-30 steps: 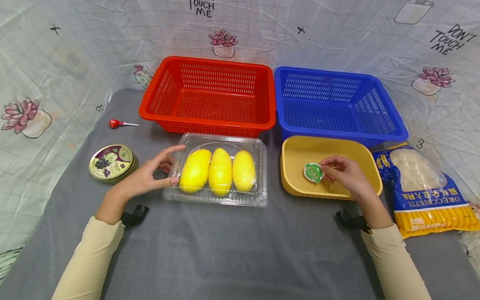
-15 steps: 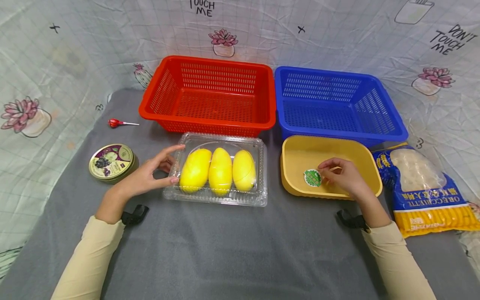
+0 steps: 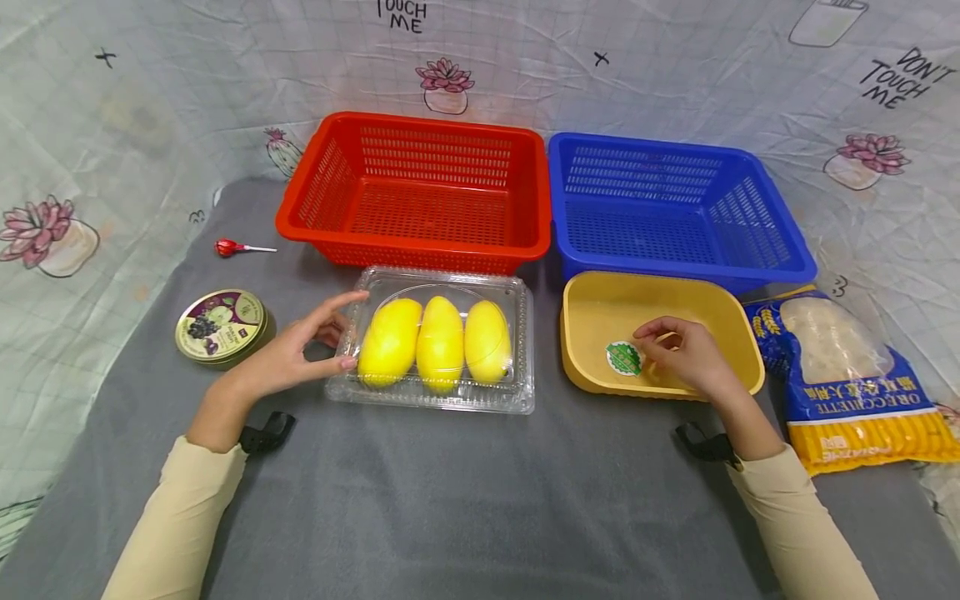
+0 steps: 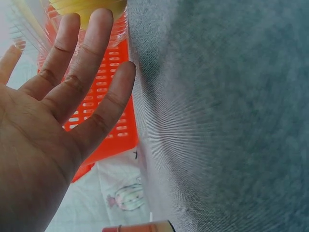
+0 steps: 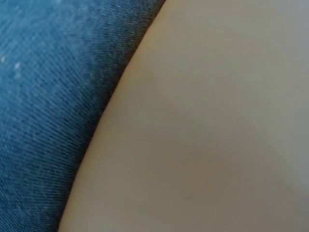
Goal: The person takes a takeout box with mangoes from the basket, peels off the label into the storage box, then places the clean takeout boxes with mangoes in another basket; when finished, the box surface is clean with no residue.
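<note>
My left hand [image 3: 288,350] rests at the left end of a clear plastic clamshell box [image 3: 520,333], thumb and fingers spread along its edge. Three yellow mangoes [image 3: 440,343] lie in the box. In the left wrist view the fingers of the left hand [image 4: 72,92] are extended beside the box. Over the yellow tub [image 3: 600,292], my right hand [image 3: 686,354] has loosely bent fingers with nothing between them. Just left of its fingertips, a small round green-and-white disc [image 3: 624,358] lies in the tub. A pale, blurred tub wall [image 5: 193,121] fills most of the right wrist view.
A red basket [image 3: 420,250] and a blue basket [image 3: 675,271] stand side by side at the back. To the left are a round tin [image 3: 225,325] and a red lollipop [image 3: 227,247]. A blue-and-yellow pasta bag [image 3: 855,387] lies at the right, beside the tub.
The right hand has let go of the green-and-white disc, which has moved down into the tub and now lies flat. The left hand and the clamshell box have stayed put.
</note>
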The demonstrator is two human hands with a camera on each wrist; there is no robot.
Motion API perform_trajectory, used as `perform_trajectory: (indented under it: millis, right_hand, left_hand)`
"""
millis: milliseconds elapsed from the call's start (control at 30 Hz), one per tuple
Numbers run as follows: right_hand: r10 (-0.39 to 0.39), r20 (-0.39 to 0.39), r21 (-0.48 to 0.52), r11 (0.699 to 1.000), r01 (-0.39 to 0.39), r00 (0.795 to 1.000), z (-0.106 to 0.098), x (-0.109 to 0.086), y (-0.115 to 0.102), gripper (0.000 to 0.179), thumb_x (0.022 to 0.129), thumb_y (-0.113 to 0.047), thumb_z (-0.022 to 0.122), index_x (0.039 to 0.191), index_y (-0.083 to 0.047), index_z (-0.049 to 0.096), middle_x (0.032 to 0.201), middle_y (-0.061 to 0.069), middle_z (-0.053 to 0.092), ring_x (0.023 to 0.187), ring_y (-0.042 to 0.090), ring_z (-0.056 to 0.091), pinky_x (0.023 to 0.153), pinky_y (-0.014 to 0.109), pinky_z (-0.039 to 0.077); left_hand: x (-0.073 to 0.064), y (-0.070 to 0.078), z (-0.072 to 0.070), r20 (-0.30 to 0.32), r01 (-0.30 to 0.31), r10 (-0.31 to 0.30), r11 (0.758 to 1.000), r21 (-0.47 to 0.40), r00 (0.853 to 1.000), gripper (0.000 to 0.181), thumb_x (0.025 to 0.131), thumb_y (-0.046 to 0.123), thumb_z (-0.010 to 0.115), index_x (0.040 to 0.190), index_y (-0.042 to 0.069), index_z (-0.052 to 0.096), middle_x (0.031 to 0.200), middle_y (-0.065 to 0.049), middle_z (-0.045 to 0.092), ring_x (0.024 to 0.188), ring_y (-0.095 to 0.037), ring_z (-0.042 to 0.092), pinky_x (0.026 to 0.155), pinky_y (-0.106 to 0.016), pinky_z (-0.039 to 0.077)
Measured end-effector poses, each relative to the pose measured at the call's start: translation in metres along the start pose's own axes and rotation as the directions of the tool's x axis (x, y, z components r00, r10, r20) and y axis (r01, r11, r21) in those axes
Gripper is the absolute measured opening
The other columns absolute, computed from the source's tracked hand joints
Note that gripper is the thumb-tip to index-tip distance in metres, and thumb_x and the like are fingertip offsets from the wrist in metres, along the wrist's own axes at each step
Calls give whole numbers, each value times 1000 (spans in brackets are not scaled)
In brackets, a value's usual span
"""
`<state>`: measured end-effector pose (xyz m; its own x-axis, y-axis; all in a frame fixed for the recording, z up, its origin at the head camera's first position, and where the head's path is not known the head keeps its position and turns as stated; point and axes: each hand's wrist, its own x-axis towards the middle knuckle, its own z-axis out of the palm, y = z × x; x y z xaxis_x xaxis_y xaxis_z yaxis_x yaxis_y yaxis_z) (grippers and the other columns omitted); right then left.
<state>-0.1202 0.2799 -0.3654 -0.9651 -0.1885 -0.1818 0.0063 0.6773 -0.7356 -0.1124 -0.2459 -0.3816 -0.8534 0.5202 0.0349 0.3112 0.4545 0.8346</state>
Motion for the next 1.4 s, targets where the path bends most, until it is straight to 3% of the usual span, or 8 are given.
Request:
perform_trajectory:
  millis: [200,400,667,900,1000,1133,1267,1400]
  right_hand:
    - [-52,-39,-15,999,51,998,-5,-3,1,24,95,-11,62,110,8,64,102,23,64,75,12,57,59,21,50]
    - [-42,-47,12,999,43,998,-17,-6,-1,28,96,-12,61,112,10,62,99,24,64,72,14,62,62,24,55]
    - [-37,-120,11,999,39,992,-31,-15,4,29,97,-18,61,112,8,62,86,-4,67,70,13,63,62,23,53]
    - [-49,-167,-4,999,49,985,-46,-18,11,18,98,-19,59,106,-4,64,76,-10,66,65,12,61,59,20,49]
    - [-49,-182,58,996,60,982,-53,-16,14,7,97,-14,60,101,-16,65,78,-15,65,64,8,62,59,17,49]
    - [-27,-176,233,970,68,984,-62,-9,17,19,97,-8,58,98,-25,67,82,-16,68,68,5,65,64,14,51]
    - [-17,-162,379,922,78,987,-71,-4,19,23,97,-5,57,101,-24,68,87,-13,71,73,5,68,66,15,54]
    - [-29,-189,424,899,108,982,-77,-2,21,22,97,-4,57,106,-19,69,89,-10,71,76,5,69,66,16,55]
  left_hand:
    - [-1,3,1,12,10,-10,999,37,1000,84,85,12,74,153,28,27,104,-2,55,96,-13,55,88,-21,48]
    - [-1,5,3,13,5,-6,996,88,1000,83,86,15,74,153,28,27,103,-1,55,96,-12,54,88,-25,49]
    - [1,7,4,-5,0,0,998,64,1000,83,84,12,75,152,28,30,105,-1,56,96,-12,55,89,-18,48]
    - [2,3,6,-22,-45,46,998,48,999,83,83,7,75,152,23,31,102,-3,56,89,-12,57,76,-21,50]
    - [2,1,6,-29,-61,61,998,0,998,82,83,3,73,152,20,31,104,-6,54,87,-13,57,74,-21,49]
    - [2,-1,6,-42,-81,78,994,-75,996,75,86,-3,65,151,14,31,120,-8,48,91,-14,59,82,-17,48]
    - [2,-2,6,-59,-75,69,991,-108,996,69,88,-5,61,148,10,31,133,-6,40,95,-15,59,86,-16,46]
    - [4,-1,6,-56,-47,41,993,-109,998,70,88,-4,63,148,11,30,134,-6,38,96,-15,59,87,-16,46]
